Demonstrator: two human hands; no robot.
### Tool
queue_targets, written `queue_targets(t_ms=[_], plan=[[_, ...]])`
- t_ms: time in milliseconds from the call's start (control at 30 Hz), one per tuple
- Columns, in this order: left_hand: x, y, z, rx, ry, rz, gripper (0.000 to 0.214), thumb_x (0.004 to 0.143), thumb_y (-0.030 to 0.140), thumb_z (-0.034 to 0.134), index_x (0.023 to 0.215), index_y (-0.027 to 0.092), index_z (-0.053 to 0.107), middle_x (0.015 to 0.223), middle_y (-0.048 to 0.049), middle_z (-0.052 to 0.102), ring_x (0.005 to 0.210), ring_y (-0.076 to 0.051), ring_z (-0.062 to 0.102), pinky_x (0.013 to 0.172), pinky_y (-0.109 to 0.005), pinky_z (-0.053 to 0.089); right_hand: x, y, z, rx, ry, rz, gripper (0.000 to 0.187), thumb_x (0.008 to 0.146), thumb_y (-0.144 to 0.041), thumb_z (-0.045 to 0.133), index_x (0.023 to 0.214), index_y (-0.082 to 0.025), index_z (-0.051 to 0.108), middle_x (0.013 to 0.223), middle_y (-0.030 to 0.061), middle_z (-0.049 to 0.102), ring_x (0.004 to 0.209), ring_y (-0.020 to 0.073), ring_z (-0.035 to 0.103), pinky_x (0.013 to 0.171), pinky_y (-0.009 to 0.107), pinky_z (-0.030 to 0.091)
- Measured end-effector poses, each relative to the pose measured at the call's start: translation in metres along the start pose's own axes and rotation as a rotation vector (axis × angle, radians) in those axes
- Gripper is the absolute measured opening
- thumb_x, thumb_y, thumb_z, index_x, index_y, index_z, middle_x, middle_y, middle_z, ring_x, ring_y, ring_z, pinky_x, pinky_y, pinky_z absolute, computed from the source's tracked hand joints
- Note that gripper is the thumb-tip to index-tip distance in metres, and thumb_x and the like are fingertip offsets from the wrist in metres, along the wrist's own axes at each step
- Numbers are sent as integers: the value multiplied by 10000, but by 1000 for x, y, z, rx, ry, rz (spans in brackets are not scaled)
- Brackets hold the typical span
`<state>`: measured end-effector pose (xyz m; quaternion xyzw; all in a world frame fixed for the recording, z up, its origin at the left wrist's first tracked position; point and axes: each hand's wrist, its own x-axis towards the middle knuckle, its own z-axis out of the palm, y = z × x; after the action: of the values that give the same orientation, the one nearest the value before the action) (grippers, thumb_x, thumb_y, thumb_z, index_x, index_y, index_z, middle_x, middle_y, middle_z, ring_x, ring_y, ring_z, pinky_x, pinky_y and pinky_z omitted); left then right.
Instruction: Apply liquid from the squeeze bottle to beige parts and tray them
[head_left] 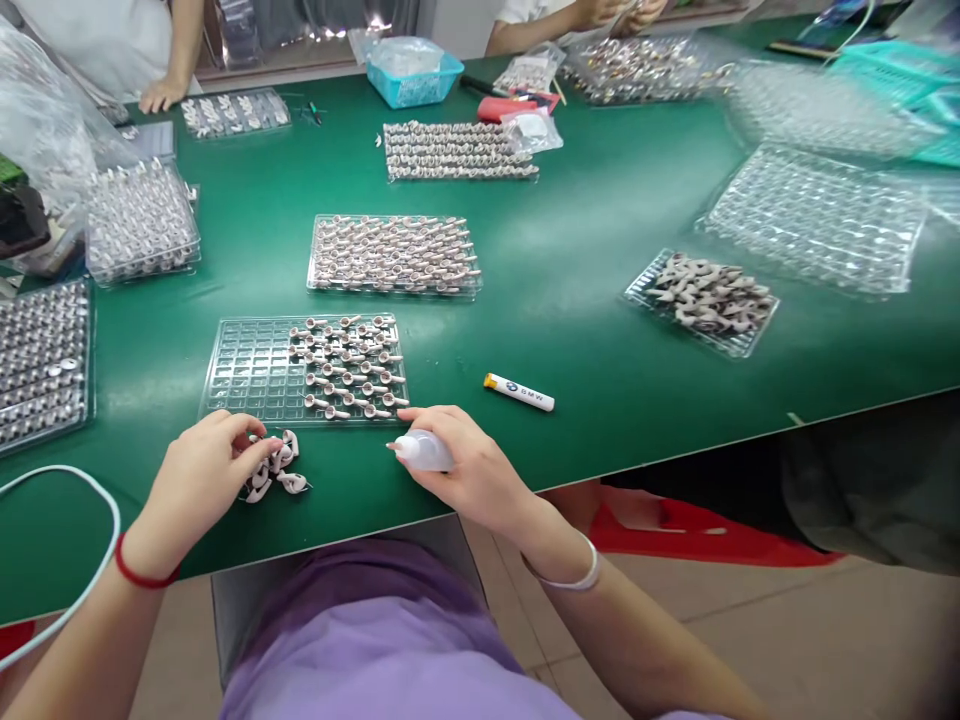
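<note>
My left hand [206, 470] is at a small loose pile of white earbud shells [292, 482] near the table's front edge. Its thumb and fingers pinch at a shell there, partly covering it. A translucent squeeze bottle [429, 451] lies in my right hand [472, 465], fingers wrapped round it, its narrow nozzle pointing left. Just beyond both hands is a clear blister tray [251, 365]. Rows of earbud shells [349, 378] fill its right part, while the left part shows bare pockets.
Behind lies a full tray of shells [394, 255]. A white BMW-marked tube [519, 392] is at right, with a heaped tray [709, 292] farther off. A white cable [112, 510] curves at left. Across the table are a blue basket [416, 88] and co-workers' hands [161, 93].
</note>
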<state>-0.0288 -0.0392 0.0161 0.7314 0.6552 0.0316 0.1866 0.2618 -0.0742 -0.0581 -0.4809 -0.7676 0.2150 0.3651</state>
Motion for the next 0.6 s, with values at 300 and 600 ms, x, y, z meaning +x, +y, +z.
queue_targets(t_ms=[300,600], plan=[[-8,8,12,23,76,59,214,850,333,537,957,219,684,909,-11,682,734,-177,647,660,-292,433,-3,-13,-4,-17,120,-32,115,887,-243,633,953,-223,541,1060,111,698,971,240,667,824,394,565],[-23,14,19,74,115,47,182,856,255,556,737,206,685,853,-27,684,790,-178,646,695,-283,449,-28,-16,6,61,144,-55,148,874,-302,652,977,-227,576,1020,92,704,865,218,694,770,343,566]])
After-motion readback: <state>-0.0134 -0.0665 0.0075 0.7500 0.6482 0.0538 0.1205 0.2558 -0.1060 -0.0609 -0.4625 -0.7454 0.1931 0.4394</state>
